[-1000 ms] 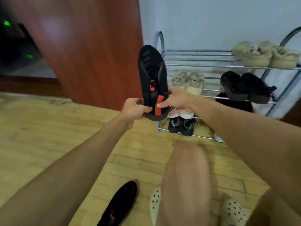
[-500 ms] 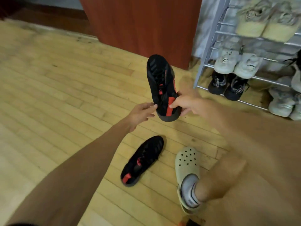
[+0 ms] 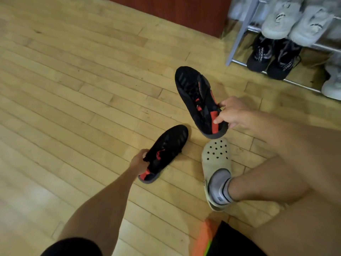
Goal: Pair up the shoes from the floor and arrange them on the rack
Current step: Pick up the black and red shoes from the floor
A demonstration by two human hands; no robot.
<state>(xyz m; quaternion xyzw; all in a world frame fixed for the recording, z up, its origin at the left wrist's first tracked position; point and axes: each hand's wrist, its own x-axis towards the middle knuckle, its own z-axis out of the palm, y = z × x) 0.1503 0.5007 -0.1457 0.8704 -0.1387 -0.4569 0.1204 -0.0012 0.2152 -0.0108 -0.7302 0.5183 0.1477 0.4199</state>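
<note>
My right hand [image 3: 233,113] grips the heel of a black sneaker with red accents [image 3: 195,93], held above the wooden floor with its toe pointing away. Its matching black and red sneaker [image 3: 166,148] lies on the floor to the lower left. My left hand [image 3: 140,160] is closed on that shoe's opening near the tongue. The metal shoe rack [image 3: 239,34] stands at the top right, holding a black pair [image 3: 273,56] on the lowest level and pale grey sneakers [image 3: 295,21] above.
My right foot wears a beige perforated clog [image 3: 215,163] with a grey sock, just right of the floor sneaker. A dark red wooden panel [image 3: 175,10] runs along the top. Another pale shoe [image 3: 332,84] sits at the rack's right edge.
My view has tilted down toward the floor. My left hand let go of the held sneaker, dropped down, and closed on the second sneaker on the floor. My right hand keeps the first one.
</note>
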